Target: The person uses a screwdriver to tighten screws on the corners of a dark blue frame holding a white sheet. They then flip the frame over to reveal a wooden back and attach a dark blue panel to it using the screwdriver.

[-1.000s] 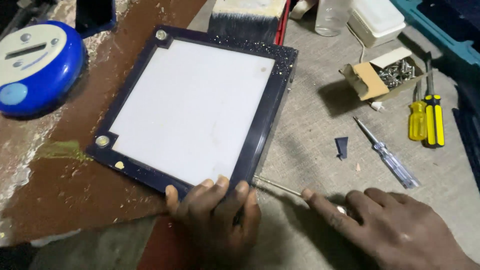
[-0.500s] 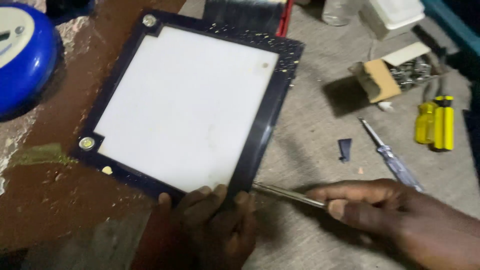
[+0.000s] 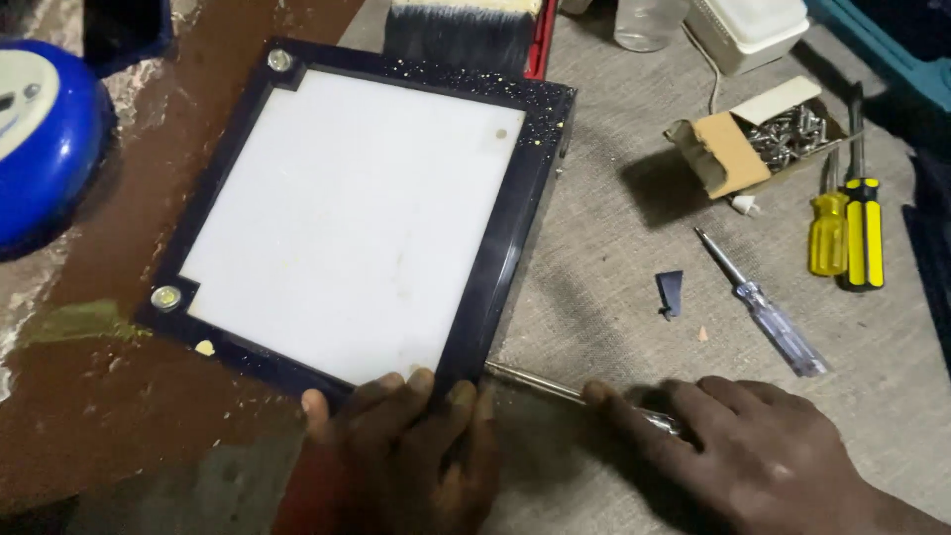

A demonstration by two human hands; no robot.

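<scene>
A: Head view shows a square panel (image 3: 357, 213) with a dark frame and a white face, lying flat on the surface (image 3: 614, 327). Where are the hands?

B: The left hand (image 3: 396, 451) presses its fingers down on the panel's near corner, flat rather than clenched, holding the frame steady. The right hand (image 3: 763, 461) grips a screwdriver (image 3: 555, 388) by the handle, with the metal shaft lying low and its tip right at that same corner, beside the left fingers.

A: How far along does it look?

B: Hard to say much. Two round silver fasteners sit in the far-left (image 3: 280, 60) and near-left (image 3: 165, 296) corners. The far-right corner shows none that I can see, and the near-right corner is covered by fingers. I judge the work is on that covered corner, with the panel otherwise whole.

A: Anything else around?

B: A torn box of screws (image 3: 763, 134) to the right, two yellow-handled drivers (image 3: 847, 228) beside it, a clear-handled tester (image 3: 763, 307), a wide brush (image 3: 461, 30) past the panel, and a blue round object (image 3: 40, 139) to the left.
</scene>
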